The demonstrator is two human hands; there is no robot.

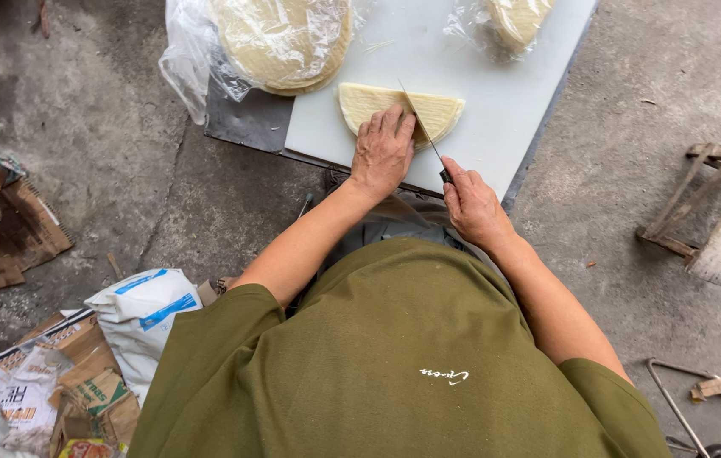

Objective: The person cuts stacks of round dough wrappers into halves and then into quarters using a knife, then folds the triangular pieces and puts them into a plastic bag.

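Left hand [382,151] flat on the half-round stack [401,108], fingers spread, pinning it near the board's [496,102] front edge. Right hand [471,202] closed around the knife [422,127] handle, just off that edge, blade laid across the stack's middle. Behind the stack, at the board's far left corner, a bag of rounds [280,38]; another bag [509,19] at the far edge. Left of the board, bare concrete floor [114,144].

A rough grey concrete floor [123,161] spreads out all around. Far off to the left lie torn cardboard [13,229], a white sack [144,314] and paper packaging. To the right sits a small wooden frame [700,199], with bent metal rod [683,407] nearer. Soft daylight, even.
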